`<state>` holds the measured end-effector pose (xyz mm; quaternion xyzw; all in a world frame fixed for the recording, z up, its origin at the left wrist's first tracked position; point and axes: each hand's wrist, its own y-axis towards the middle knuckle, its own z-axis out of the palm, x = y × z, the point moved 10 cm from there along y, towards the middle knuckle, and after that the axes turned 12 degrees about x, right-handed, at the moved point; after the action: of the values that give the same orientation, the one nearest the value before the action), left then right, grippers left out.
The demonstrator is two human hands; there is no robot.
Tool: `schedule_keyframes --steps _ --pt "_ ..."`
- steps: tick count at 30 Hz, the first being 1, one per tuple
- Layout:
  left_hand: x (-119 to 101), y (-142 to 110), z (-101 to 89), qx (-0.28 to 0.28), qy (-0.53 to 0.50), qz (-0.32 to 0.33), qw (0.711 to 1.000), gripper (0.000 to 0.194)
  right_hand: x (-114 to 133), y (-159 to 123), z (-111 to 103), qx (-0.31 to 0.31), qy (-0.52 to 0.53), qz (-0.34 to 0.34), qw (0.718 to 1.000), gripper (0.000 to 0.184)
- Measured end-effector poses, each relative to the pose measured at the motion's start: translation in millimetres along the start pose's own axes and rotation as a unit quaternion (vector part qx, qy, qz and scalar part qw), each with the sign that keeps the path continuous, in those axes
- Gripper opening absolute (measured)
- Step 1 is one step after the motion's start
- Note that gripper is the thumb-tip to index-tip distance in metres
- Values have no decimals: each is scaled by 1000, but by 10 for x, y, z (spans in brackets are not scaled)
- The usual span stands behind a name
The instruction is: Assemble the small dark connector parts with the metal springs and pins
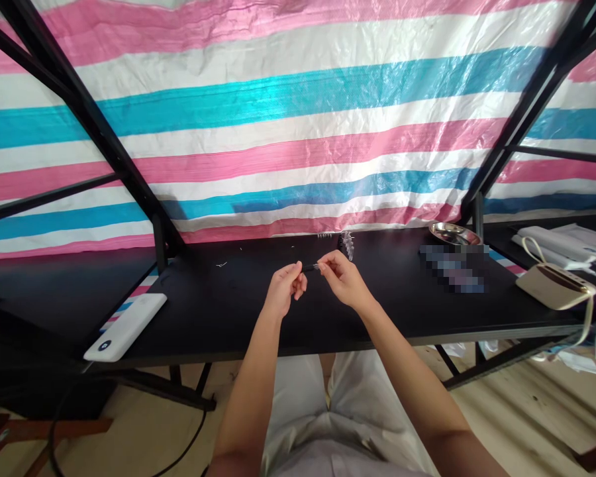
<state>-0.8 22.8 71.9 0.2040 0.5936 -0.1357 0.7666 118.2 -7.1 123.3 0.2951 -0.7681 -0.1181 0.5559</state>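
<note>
Above the black table, my left hand pinches one end of a small black stick-like piece. My right hand grips its other end, where a short clear or silvery tip shows between the fingers. The exact kind of piece is too small to tell. Just beyond my right hand lies a cluster of clear, spiky-looking small parts. Beside it, a row of tiny pale parts sits along the back edge.
A white power bank lies at the table's left edge. Toward the back right are a shiny metal dish and a blurred-out patch. Further right sits a beige pouch with a strap. Black frame posts flank a striped tarp.
</note>
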Motion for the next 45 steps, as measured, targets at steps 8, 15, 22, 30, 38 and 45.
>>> schedule_keyframes --steps 8,15,22,30,38,45 --pt "140 -3 37 21 -65 -60 996 46 137 -1 35 42 -76 -30 996 15" --pt "62 -36 -8 -5 59 -30 998 37 -113 10 71 23 13 35 999 24" --pt "78 -38 -57 -19 50 -23 998 41 -49 12 82 26 -10 13 1000 22" --pt "-24 -57 -80 -26 82 -15 996 39 -103 22 103 55 -5 30 998 22" --pt "-198 -69 -200 -51 200 -14 978 38 -22 173 97 135 -145 -1 980 15" --pt "-293 -61 -270 -65 208 -10 976 39 159 248 55 151 -293 -50 943 15"
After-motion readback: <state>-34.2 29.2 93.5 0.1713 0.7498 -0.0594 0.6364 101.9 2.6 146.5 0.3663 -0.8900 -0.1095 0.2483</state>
